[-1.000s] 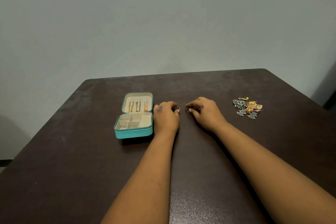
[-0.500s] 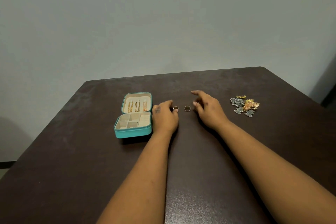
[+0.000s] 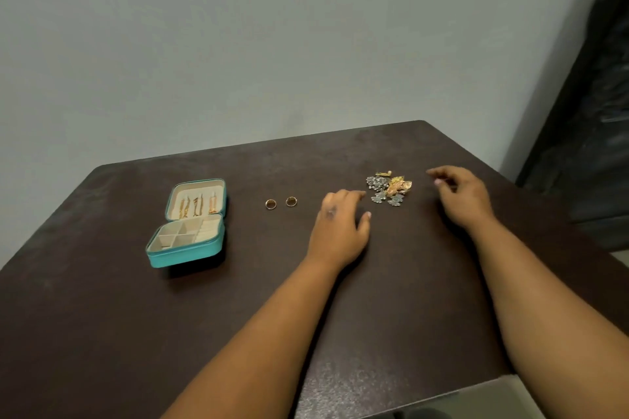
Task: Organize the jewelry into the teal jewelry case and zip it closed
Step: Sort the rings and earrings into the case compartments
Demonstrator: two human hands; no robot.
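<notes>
The teal jewelry case point(image 3: 185, 253) lies open at the left of the dark table, its lid up with several gold pieces hanging inside and cream compartments in its base. Two gold rings point(image 3: 271, 204) point(image 3: 291, 201) lie side by side on the table, right of the case. A pile of silver and gold jewelry point(image 3: 389, 187) sits further right. My left hand point(image 3: 340, 226) hovers just left of the pile, fingers relaxed, holding nothing. My right hand point(image 3: 461, 196) hovers just right of the pile, fingers loosely curled and empty.
The dark brown table point(image 3: 102, 316) ends at a grey wall behind. A dark object point(image 3: 592, 146) stands at the far right beyond the table's corner. The table's near right edge point(image 3: 442, 395) shows a pale floor below.
Both hands have let go of the two rings and moved right, to either side of the jewelry pile. The rings stay on the table. The camera has swung right.
</notes>
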